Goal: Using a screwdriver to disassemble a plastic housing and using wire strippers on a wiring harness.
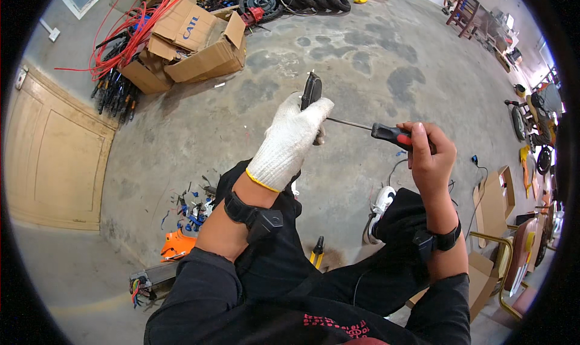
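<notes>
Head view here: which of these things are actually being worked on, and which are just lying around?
In use:
- black plastic part, in the white-gloved left hand
- black-and-red-handled screwdriver, in the bare right hand

Lying about:
- torn brown cardboard boxes
- tangled red wires
- orange plastic piece
- yellow-handled pliers

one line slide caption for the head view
Gloved left hand grips a black part while the bare right hand works a screwdriver into it.
</notes>
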The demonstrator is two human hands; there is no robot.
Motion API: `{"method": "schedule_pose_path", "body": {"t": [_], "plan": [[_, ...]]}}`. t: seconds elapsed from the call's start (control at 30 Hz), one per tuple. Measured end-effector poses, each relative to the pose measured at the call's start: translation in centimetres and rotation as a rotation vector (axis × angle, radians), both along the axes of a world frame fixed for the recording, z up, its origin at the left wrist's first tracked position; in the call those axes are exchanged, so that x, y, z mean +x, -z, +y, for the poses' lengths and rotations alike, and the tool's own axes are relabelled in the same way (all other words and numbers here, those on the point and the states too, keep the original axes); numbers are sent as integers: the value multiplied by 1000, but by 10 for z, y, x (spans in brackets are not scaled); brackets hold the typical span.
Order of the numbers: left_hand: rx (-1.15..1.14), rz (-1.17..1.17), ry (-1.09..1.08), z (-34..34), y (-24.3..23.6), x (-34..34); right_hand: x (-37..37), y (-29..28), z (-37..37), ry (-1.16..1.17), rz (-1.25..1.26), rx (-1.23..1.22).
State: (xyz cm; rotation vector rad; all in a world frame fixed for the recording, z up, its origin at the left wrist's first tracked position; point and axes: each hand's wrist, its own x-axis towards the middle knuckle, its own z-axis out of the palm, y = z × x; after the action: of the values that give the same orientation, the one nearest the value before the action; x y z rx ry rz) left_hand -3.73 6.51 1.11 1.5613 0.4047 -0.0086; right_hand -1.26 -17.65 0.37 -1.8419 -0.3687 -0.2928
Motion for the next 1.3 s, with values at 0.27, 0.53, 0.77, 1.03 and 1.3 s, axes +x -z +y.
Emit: {"method": "schedule_pose_path", "body": {"t": [0.27, 0.53, 0.77, 1.03, 1.3], "plan": [[221, 64, -65, -5, -4, -1, 5, -1, 8, 16, 308, 112], [-259, 57, -91, -3, 7, 9, 20, -9, -15, -217, -869, -419], [-314, 50, -48, -7, 12, 11, 18, -17, -20, -295, -908, -469], [-48, 30, -50, -9, 8, 3, 7, -1, -6, 12, -267, -214], [140, -37, -133, -12, 17, 5, 11, 8, 0, 148, 270, -57]]}}
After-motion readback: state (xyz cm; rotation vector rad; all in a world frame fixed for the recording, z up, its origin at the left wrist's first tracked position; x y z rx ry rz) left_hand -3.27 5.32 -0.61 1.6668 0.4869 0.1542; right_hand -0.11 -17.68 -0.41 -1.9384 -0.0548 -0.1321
